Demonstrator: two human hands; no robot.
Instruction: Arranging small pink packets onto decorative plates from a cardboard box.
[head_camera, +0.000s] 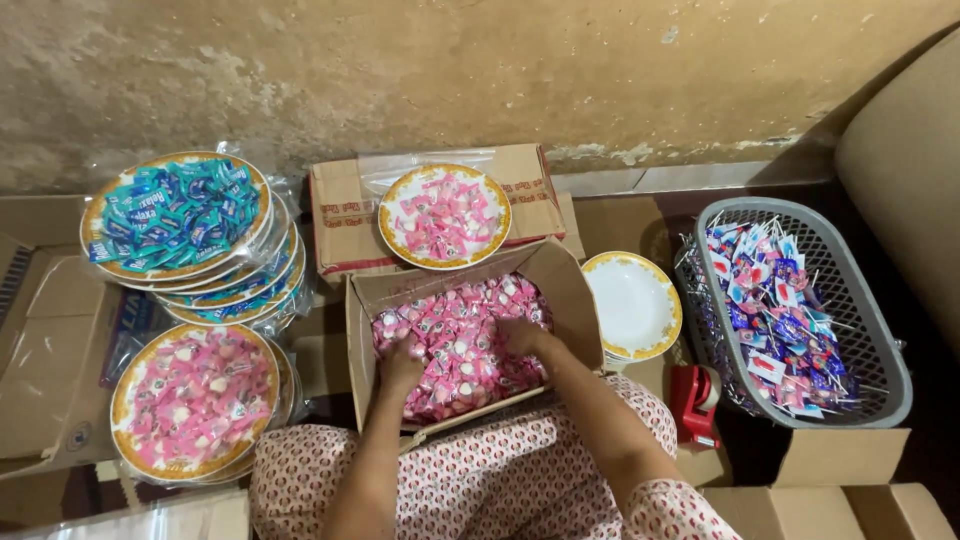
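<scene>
Both hands were buried in pink wrapped candies (460, 345) filling an open cardboard box (570, 290) on the lap. The left hand (402, 362) and right hand (520, 335) each had fingers curled into the pile; the width of either grip could not be told. Just beyond the grips sat a plate of pink candies (444, 216). Right of the right grip lay an empty gold-rimmed plate (632, 304) and a grey basket (870, 330) of lollipops.

Head cam, looks steeply down, close over lap, facing wall (480, 70).
</scene>
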